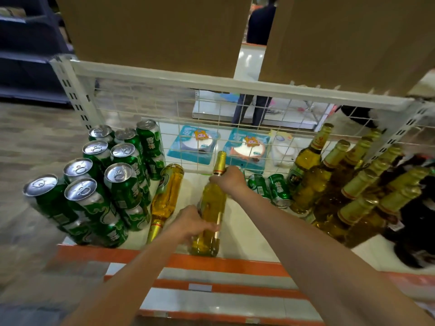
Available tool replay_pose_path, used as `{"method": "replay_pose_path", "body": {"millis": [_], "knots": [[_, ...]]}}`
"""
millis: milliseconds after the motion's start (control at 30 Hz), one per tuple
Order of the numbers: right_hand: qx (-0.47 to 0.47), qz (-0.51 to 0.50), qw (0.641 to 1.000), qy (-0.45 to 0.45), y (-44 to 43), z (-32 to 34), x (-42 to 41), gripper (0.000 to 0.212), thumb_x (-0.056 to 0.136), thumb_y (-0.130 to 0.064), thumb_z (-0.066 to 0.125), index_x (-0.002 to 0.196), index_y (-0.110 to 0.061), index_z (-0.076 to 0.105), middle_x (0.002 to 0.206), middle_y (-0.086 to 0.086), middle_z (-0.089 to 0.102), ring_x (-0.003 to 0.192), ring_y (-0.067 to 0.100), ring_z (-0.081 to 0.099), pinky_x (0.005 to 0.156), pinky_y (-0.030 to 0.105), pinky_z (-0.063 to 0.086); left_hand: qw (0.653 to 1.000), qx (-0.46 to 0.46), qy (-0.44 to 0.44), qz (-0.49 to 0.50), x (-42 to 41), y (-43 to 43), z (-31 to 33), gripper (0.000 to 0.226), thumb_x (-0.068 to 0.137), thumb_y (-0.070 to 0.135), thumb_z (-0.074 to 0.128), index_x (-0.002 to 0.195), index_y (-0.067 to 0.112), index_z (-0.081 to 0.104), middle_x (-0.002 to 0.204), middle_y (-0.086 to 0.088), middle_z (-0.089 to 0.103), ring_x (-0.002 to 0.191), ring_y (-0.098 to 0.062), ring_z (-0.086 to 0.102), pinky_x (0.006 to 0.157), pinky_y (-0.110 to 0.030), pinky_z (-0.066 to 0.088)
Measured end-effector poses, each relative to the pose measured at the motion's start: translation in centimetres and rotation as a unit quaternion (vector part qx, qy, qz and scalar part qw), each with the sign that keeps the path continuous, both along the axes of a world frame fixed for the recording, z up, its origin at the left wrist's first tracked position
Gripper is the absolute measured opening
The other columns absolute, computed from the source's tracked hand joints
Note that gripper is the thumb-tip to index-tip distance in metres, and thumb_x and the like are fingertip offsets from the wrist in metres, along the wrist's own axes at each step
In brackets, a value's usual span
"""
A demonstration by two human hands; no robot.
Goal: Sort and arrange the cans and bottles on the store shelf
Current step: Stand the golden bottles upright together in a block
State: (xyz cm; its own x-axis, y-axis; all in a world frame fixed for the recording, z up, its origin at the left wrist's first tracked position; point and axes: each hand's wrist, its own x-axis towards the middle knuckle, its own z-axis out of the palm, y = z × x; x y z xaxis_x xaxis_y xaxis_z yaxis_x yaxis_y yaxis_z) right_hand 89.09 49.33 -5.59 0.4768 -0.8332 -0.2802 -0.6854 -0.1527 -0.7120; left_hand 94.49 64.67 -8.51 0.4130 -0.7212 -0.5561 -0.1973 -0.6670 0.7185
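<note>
A yellow glass bottle (210, 208) with a gold foil neck lies on the white shelf (242, 229), neck pointing away from me. My right hand (228, 180) grips it at the shoulder below the neck. My left hand (194, 223) grips its lower body. A second yellow bottle (166, 198) lies just left of it, neck toward me. Stacked green cans (106, 184) stand upright on the left. Two green cans (270, 188) lie on their sides right of my right hand. Several upright gold-capped bottles (341, 184) fill the right side.
A white wire grid (211, 128) closes the shelf's back, with packaged goods (195, 144) behind it. Cardboard boxes (160, 31) sit on the level above. An orange strip (235, 262) marks the shelf's front edge. A person's legs (251, 111) stand beyond the grid.
</note>
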Motion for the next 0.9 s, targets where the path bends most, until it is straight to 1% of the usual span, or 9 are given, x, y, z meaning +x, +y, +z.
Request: {"method": "replay_pose_path", "body": {"millis": [100,167,267,367,433,500,567,667,900], "knots": [[-0.048,0.007,0.999,-0.013,0.7,2.0,-2.8,0.043,0.080,-0.034,0.076,0.113,-0.015,0.057,0.100,0.003,0.064,0.086,0.020,0.061,0.072,0.033,0.050,0.999,-0.036,-0.002,0.012,-2.2,-0.3,0.1,0.045,0.066,0.030,0.090,0.095,0.026,0.055,0.091,0.006,0.064,0.083,-0.012,0.064,0.062,-0.027,0.053],[-0.085,0.021,0.996,-0.017,1.4,3.4,-5.3,0.054,0.080,-0.032,0.076,0.124,-0.017,0.049,0.107,0.001,0.063,0.096,0.020,0.062,0.079,0.034,0.052,0.998,-0.056,-0.008,0.019,-4.2,-1.0,-0.8,0.066,0.056,0.035,0.094,0.106,0.023,0.053,0.100,0.003,0.065,0.090,-0.016,0.065,0.066,-0.029,0.054],[-0.148,0.033,0.988,-0.009,2.5,5.0,-9.7,0.061,0.080,-0.032,0.075,0.130,-0.020,0.043,0.110,0.001,0.065,0.099,0.023,0.064,0.081,0.036,0.053,0.995,-0.093,-0.018,0.025,-8.0,-2.3,-2.2,0.077,0.047,0.034,0.096,0.106,0.022,0.047,0.106,-0.002,0.067,0.091,-0.013,0.064,0.075,-0.027,0.053],[-0.204,0.040,0.978,0.030,3.8,5.8,-13.8,0.051,0.082,-0.037,0.073,0.122,-0.020,0.045,0.109,0.002,0.064,0.097,0.024,0.064,0.077,0.039,0.054,0.992,-0.120,-0.044,0.002,-12.1,-3.5,-2.4,0.080,0.052,0.037,0.095,0.112,0.018,0.045,0.106,0.002,0.063,0.097,-0.015,0.060,0.080,-0.028,0.049],[-0.240,0.041,0.969,0.046,4.7,5.9,-16.1,0.042,0.085,-0.038,0.070,0.114,-0.019,0.047,0.107,0.003,0.062,0.096,0.025,0.063,0.075,0.039,0.053,0.988,-0.143,-0.059,-0.013,-14.4,-4.2,-2.7,0.085,0.053,0.043,0.091,0.118,0.015,0.044,0.113,-0.001,0.063,0.104,-0.020,0.061,0.086,-0.036,0.052],[-0.267,0.031,0.962,0.051,5.1,5.9,-18.1,0.039,0.088,-0.036,0.067,0.114,-0.017,0.046,0.108,0.004,0.062,0.097,0.026,0.063,0.075,0.040,0.053,0.985,-0.158,-0.065,-0.011,-16.1,-5.0,-3.1,0.081,0.052,0.047,0.087,0.114,0.018,0.043,0.112,-0.001,0.064,0.104,-0.023,0.063,0.087,-0.044,0.053],[-0.270,0.006,0.961,0.050,4.8,5.8,-19.8,0.041,0.088,-0.035,0.067,0.116,-0.015,0.045,0.110,0.005,0.061,0.098,0.027,0.064,0.073,0.039,0.052,0.982,-0.162,-0.097,-0.025,-17.2,-5.6,-3.0,0.073,0.056,0.043,0.087,0.111,0.021,0.043,0.109,0.001,0.065,0.101,-0.022,0.064,0.083,-0.043,0.054],[-0.250,-0.043,0.967,0.037,4.4,5.9,-21.9,0.046,0.087,-0.036,0.070,0.117,-0.012,0.045,0.109,0.007,0.063,0.097,0.030,0.065,0.074,0.040,0.052,0.978,-0.153,-0.131,-0.052,-18.2,-6.2,-2.8,0.072,0.058,0.041,0.088,0.113,0.022,0.045,0.110,0.000,0.065,0.101,-0.023,0.063,0.081,-0.038,0.052],[-0.260,-0.092,0.961,0.024,5.8,5.1,-22.9,0.042,0.088,-0.038,0.069,0.114,-0.015,0.046,0.109,0.004,0.062,0.097,0.028,0.065,0.072,0.036,0.049,0.972,-0.147,-0.148,-0.104,-18.5,-6.3,-2.4,0.074,0.059,0.040,0.090,0.117,0.023,0.047,0.110,0.004,0.065,0.101,-0.020,0.062,0.082,-0.035,0.051]]}}
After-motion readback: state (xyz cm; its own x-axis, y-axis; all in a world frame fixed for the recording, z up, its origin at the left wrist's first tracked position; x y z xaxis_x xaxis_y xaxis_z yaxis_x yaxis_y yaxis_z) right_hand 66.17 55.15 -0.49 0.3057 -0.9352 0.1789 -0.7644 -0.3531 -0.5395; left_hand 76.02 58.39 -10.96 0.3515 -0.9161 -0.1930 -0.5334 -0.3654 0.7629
